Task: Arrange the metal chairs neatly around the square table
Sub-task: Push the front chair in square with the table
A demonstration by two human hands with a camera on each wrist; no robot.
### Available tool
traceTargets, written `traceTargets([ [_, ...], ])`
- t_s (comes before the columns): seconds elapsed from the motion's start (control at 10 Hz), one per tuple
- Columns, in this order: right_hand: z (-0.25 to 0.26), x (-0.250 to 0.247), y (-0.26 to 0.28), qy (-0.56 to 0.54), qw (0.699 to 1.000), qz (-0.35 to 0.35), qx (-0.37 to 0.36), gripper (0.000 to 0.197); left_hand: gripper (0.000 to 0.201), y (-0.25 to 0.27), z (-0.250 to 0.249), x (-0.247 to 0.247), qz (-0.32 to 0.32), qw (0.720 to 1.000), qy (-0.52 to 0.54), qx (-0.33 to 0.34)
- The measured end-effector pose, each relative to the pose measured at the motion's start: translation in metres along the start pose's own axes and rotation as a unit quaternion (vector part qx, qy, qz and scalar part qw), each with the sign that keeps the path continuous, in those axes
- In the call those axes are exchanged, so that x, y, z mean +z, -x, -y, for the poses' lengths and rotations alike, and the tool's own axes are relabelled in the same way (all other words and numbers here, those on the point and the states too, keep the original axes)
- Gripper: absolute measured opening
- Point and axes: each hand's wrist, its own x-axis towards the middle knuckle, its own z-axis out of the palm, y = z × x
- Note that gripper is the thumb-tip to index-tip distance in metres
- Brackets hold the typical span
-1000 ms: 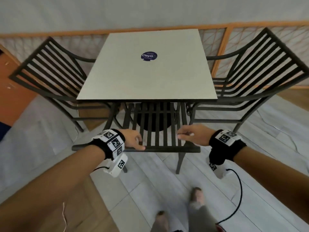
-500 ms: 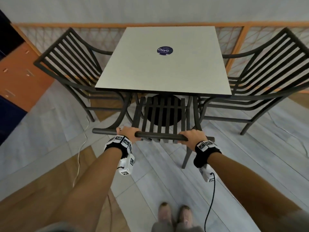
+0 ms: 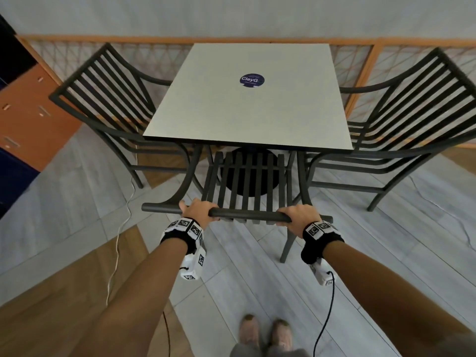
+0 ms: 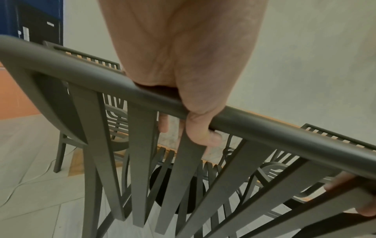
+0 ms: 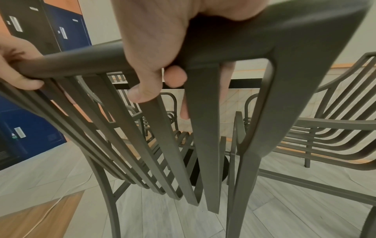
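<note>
A dark metal slatted chair [image 3: 247, 181] stands at the near side of the pale square table [image 3: 247, 109], its seat partly under the tabletop. My left hand [image 3: 197, 208] and right hand [image 3: 300, 215] both grip its top rail [image 3: 247, 215], fingers curled over it. In the left wrist view the left hand [image 4: 191, 96] wraps the top rail [image 4: 284, 133]. The right wrist view shows the right hand [image 5: 156, 53] clasping the rail [image 5: 81, 59] near its right corner. A second chair [image 3: 108, 106] stands at the table's left side and a third chair [image 3: 401, 124] at its right.
A wooden lattice railing [image 3: 360, 60] runs behind the table against a pale wall. Orange and blue lockers [image 3: 23, 119] stand at the left. A white cable [image 3: 121, 228] trails over the floor left of my arm. My feet [image 3: 265, 333] are on grey tiles.
Both hands went from resting on the chair's top rail to gripping it. The chair has slid forward, its seat further under the table. My view rose and stepped back.
</note>
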Motion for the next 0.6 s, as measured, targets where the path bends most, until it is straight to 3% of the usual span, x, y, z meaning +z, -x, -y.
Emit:
traceTargets([
  [0.3,-0.003,-0.002,0.003,-0.046,0.999,0.006,-0.001,0.029,0.012,0.003,-0.003,0.001,-0.022,1.0,-0.003,-0.006],
  [0.4,-0.003,-0.015,0.013,-0.108,0.994,0.033,-0.012,0.03,0.01,0.008,0.001,0.006,-0.058,0.998,0.012,-0.004],
  [0.5,-0.006,-0.043,0.031,-0.145,0.989,0.015,-0.029,0.037,0.021,0.021,0.008,0.007,-0.124,0.992,0.035,0.011],
  [0.6,-0.014,-0.118,0.067,-0.202,0.971,-0.118,-0.052,0.032,0.052,0.054,0.023,0.021,-0.173,0.982,0.075,0.023],
])
